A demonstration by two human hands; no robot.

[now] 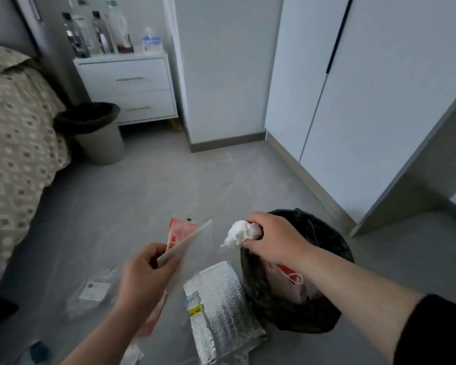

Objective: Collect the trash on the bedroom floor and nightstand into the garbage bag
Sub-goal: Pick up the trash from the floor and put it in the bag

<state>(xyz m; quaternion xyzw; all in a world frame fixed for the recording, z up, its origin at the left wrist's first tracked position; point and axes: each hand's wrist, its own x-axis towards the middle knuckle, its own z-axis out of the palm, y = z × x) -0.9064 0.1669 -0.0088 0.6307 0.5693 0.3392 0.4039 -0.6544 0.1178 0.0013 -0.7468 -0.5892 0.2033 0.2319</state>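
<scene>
My right hand (273,239) grips a crumpled white tissue (241,233) just over the left rim of the black garbage bag (334,248), which stands open on the floor with red-and-white packaging (287,279) inside. My left hand (145,275) pinches a flat white sheet together with a red-and-white wrapper (181,233). On the floor lie a silver foil pouch (219,306), a clear plastic bag with a white label (94,291), and a blue-and-clear wrapper (36,353) at the bottom left.
A bed with a patterned cover (13,143) fills the left side. A grey waste bin with a black liner (95,133) stands before the white nightstand (132,88), which carries several bottles (100,32). White wardrobe doors (366,101) line the right.
</scene>
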